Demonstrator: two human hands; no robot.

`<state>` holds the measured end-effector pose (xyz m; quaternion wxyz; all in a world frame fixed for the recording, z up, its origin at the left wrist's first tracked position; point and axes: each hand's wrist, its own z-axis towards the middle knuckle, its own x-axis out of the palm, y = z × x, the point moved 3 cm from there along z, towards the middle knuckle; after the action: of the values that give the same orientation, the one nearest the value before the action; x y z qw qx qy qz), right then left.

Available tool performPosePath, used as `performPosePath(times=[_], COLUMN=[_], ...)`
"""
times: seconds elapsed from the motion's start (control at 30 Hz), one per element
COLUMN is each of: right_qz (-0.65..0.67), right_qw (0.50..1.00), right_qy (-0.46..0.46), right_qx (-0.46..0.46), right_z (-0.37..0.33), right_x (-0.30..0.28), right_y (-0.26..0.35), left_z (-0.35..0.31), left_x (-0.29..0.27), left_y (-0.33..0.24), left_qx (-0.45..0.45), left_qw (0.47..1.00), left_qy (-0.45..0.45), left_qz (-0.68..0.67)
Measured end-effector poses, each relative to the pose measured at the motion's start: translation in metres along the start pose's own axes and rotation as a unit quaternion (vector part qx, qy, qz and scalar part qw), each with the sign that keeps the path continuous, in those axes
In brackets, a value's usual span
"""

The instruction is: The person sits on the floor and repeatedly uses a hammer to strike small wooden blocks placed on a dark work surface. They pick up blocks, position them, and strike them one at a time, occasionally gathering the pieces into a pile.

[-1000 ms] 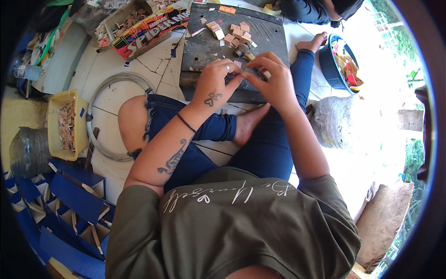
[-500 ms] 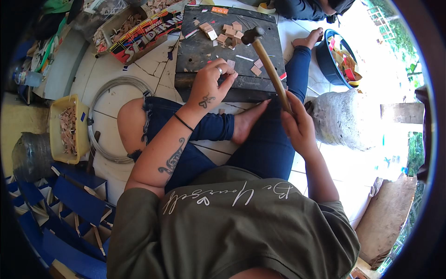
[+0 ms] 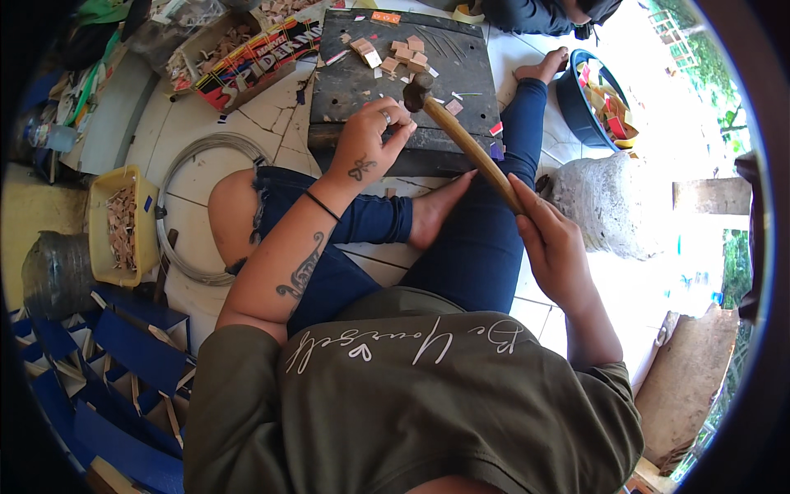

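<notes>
My right hand (image 3: 555, 241) grips a hammer (image 3: 473, 150) near the end of its wooden handle. The dark metal hammer head (image 3: 418, 89) hangs above a black work block (image 3: 362, 89), just right of my left hand (image 3: 376, 136). That left hand is closed in a pinch over the block's near edge; what its fingertips hold, if anything, cannot be made out. Small brown pieces (image 3: 405, 58) lie in a loose group on the far half of the block, with tiny white and coloured scraps around them.
At far left stands a patterned cardboard box (image 3: 263, 62) of small pieces. Left of my knee are a wire coil (image 3: 164, 216) and a yellow bin (image 3: 148, 247). Blue box parts (image 3: 136, 350) pile up at lower left. A dark blue basin (image 3: 568, 99) of scraps sits at right, near another person's leg (image 3: 527, 16).
The hammer head has come down and to the left, closer to my left hand. My right hand has shifted right and nearer to me. My left hand stays pinched, barely moved.
</notes>
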<state>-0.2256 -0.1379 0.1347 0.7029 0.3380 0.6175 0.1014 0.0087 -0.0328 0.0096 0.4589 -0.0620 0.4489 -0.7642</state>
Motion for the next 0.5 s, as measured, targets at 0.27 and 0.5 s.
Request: performPosePath(times=[0.27, 0.5], right_qz=[0.016, 0.024], right_qw=[1.000, 0.999], right_qy=[-0.015, 0.015], right_qx=[-0.013, 0.017], right_z=[-0.0015, -0.0040], right_x=[0.0006, 0.0023], right_y=[-0.0031, -0.0038], left_z=[-0.0013, -0.0024], left_x=[0.0017, 0.0011], left_y=[0.0007, 0.0006], left_qx=[0.004, -0.001], left_qw=[1.000, 1.000], left_qy=[-0.007, -0.004], left_qz=[0.003, 0.015])
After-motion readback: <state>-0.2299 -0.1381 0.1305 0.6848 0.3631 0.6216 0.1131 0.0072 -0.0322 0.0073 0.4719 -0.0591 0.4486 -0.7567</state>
